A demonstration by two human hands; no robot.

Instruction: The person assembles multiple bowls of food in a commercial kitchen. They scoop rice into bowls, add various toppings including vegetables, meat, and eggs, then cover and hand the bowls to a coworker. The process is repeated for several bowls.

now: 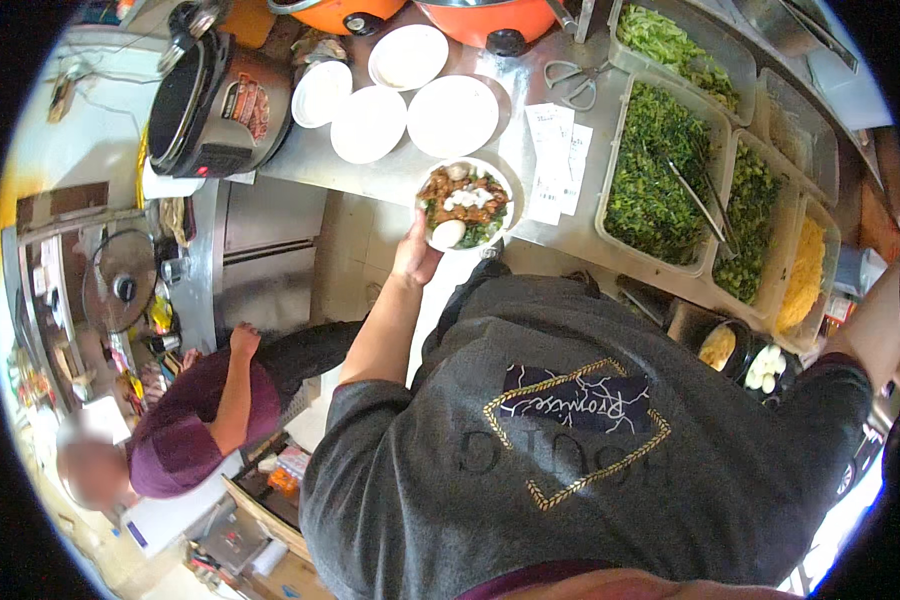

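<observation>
My left hand (416, 256) is closed on the near left side of a white bowl (510, 207), its fingers partly hidden beneath it. In the bowl are brown minced topping (458, 205), chopped greens, a whole peeled egg (449, 234) and some white pieces. The bowl is held at the near edge of the steel counter. My right arm (873, 330) reaches out to the far right, and its hand does not show. Nearest to that arm are a tub of yellow shreds (803, 272) and a dark container of white eggs (766, 368).
Several white bowls (453, 116) stand behind, beside paper slips (560, 165) and scissors (573, 84). Metal tongs (702, 205) lie across tubs of chopped greens (660, 165). A large cooker (232, 105) is at left, orange pots (490, 22) at back. Another person (185, 440) works at lower left.
</observation>
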